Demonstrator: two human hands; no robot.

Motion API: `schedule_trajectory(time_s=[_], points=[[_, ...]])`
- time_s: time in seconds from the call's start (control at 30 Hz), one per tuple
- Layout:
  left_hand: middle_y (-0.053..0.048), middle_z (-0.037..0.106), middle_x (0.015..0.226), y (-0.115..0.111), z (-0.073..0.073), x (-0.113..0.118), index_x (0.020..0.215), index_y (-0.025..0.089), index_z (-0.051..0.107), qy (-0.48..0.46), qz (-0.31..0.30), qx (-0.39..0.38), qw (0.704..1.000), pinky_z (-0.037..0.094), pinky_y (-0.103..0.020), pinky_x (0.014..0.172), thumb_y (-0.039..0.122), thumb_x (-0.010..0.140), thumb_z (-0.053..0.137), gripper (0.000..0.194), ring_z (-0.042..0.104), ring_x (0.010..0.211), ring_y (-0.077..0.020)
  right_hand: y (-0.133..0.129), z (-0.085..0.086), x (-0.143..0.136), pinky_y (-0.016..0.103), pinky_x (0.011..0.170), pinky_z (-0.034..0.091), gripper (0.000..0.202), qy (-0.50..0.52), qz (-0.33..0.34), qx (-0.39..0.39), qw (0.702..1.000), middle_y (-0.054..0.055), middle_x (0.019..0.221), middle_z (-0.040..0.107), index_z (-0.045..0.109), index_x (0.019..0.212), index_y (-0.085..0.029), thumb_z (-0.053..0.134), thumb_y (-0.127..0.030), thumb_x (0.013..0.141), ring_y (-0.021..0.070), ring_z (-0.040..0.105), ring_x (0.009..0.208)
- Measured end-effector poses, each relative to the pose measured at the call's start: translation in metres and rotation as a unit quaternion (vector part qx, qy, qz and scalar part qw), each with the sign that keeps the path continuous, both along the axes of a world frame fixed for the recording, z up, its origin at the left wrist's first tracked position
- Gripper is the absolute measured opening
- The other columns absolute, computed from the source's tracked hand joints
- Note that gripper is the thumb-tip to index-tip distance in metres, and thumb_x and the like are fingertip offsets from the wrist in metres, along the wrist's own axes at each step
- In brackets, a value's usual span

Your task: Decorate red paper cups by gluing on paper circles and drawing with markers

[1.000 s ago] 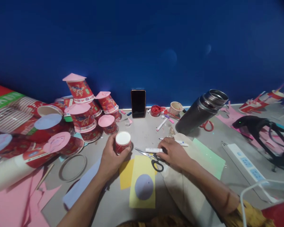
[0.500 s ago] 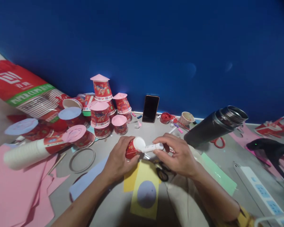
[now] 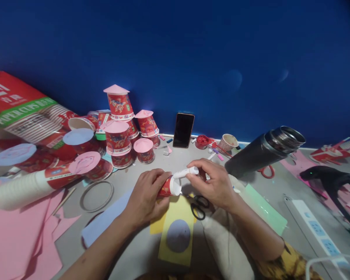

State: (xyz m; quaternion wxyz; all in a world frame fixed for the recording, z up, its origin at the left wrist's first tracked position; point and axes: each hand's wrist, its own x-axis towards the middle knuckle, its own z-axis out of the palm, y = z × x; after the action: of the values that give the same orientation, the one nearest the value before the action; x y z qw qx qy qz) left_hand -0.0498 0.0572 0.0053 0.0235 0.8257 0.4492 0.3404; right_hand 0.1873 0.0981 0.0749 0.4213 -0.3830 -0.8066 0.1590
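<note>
While left hand (image 3: 147, 195) grips red cup (image 3: 169, 187), tilted, white-ended, right hand (image 3: 212, 182) pinches white tube (image 3: 184, 172)

Holds a small red cup (image 3: 165, 189) in the left hand (image 3: 147, 193), tipped, white end to the right. Grips a white tube (image 3: 186, 172) in the right hand (image 3: 212, 181), just at that end. Shows nearer a yellow sheet (image 3: 175, 212) under a purple disc (image 3: 178, 236), with black-handled scissors (image 3: 193, 200) to the right. Shows farther off stacked cups (image 3: 119, 142) at left, an upright phone (image 3: 183, 130) and, at right, a dark flask (image 3: 255, 153).
</note>
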Motion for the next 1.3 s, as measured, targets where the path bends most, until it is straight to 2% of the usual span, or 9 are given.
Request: schedule_trajectory(time_s=[0.1, 0.23, 0.4, 0.57, 0.8, 0.97, 1.2, 1.3], points=[[-0.014, 0.066, 0.123, -0.002, 0.002, 0.000, 0.140, 0.020, 0.057, -0.029, 0.000, -0.004, 1.000, 0.058, -0.048, 0.093, 0.016, 0.084, 0.068, 0.057, 0.067, 0.109, -0.0325, 0.002, 0.002, 0.004, 0.025, 0.057, 0.041, 0.008, 0.014, -0.043, -0.061, 0.997, -0.003, 0.069, 0.066, 0.076, 0.092, -0.020, 0.069, -0.025, 0.092, 0.0115, 0.051, 0.056], [-0.012, 0.064, 0.127, -0.002, 0.000, -0.001, 0.141, 0.025, 0.055, -0.093, 0.010, -0.029, 0.995, 0.058, -0.046, 0.100, 0.014, 0.085, 0.069, 0.059, 0.067, 0.116, -0.0314, 0.004, 0.003, 0.007, 0.025, 0.053, 0.034, 0.014, 0.036, -0.062, -0.141, 0.987, -0.007, 0.056, 0.051, 0.077, 0.088, -0.020, 0.069, -0.032, 0.090, 0.0116, 0.046, 0.052], [-0.011, 0.065, 0.127, -0.001, 0.000, 0.000, 0.138, 0.026, 0.055, -0.137, 0.034, -0.041, 0.989, 0.057, -0.047, 0.102, 0.017, 0.086, 0.071, 0.055, 0.067, 0.118, -0.0315, 0.004, 0.002, 0.009, 0.025, 0.053, 0.034, 0.016, 0.051, -0.059, -0.174, 0.982, -0.007, 0.055, 0.048, 0.077, 0.085, -0.020, 0.070, -0.034, 0.088, 0.0116, 0.044, 0.052], [-0.010, 0.067, 0.126, 0.000, 0.001, 0.001, 0.137, 0.025, 0.056, -0.147, 0.064, -0.038, 0.986, 0.056, -0.046, 0.100, 0.021, 0.089, 0.071, 0.051, 0.068, 0.115, -0.0307, -0.001, 0.004, 0.005, 0.024, 0.052, 0.036, 0.013, 0.028, -0.046, -0.124, 0.991, -0.007, 0.055, 0.051, 0.077, 0.086, -0.020, 0.070, -0.030, 0.089, 0.0109, 0.047, 0.050], [-0.011, 0.070, 0.125, -0.001, -0.003, -0.002, 0.137, 0.024, 0.059, -0.081, 0.107, -0.060, 0.989, 0.053, -0.049, 0.096, 0.024, 0.086, 0.073, 0.053, 0.070, 0.115, -0.0342, -0.017, 0.002, -0.006, 0.024, 0.054, 0.041, 0.009, -0.011, -0.010, -0.009, 1.000, -0.004, 0.060, 0.063, 0.075, 0.090, -0.019, 0.068, -0.024, 0.093, 0.0109, 0.052, 0.050], [-0.011, 0.071, 0.124, -0.002, -0.003, -0.001, 0.136, 0.024, 0.059, -0.065, 0.093, -0.104, 0.988, 0.053, -0.048, 0.095, 0.028, 0.086, 0.075, 0.053, 0.070, 0.113, -0.0338, -0.022, 0.002, -0.009, 0.025, 0.056, 0.045, 0.006, -0.004, 0.013, 0.041, 0.999, -0.001, 0.067, 0.070, 0.073, 0.095, -0.021, 0.069, -0.024, 0.098, 0.0125, 0.056, 0.052], [-0.012, 0.072, 0.120, -0.004, -0.003, 0.002, 0.139, 0.023, 0.061, -0.021, 0.094, -0.079, 0.992, 0.050, -0.049, 0.095, 0.026, 0.083, 0.076, 0.058, 0.071, 0.107, -0.0336, -0.019, 0.001, -0.008, 0.030, 0.065, 0.053, 0.007, -0.007, 0.055, 0.075, 0.996, 0.002, 0.076, 0.073, 0.074, 0.105, -0.021, 0.068, -0.023, 0.103, 0.0158, 0.062, 0.062], [-0.011, 0.073, 0.118, -0.003, -0.002, 0.001, 0.136, 0.025, 0.064, -0.051, 0.097, -0.107, 0.988, 0.052, -0.049, 0.096, 0.029, 0.082, 0.077, 0.055, 0.071, 0.109, -0.0340, -0.018, 0.003, -0.005, 0.031, 0.067, 0.054, 0.006, -0.024, 0.088, 0.087, 0.992, 0.003, 0.079, 0.075, 0.074, 0.105, -0.021, 0.068, -0.023, 0.103, 0.0160, 0.062, 0.064]])
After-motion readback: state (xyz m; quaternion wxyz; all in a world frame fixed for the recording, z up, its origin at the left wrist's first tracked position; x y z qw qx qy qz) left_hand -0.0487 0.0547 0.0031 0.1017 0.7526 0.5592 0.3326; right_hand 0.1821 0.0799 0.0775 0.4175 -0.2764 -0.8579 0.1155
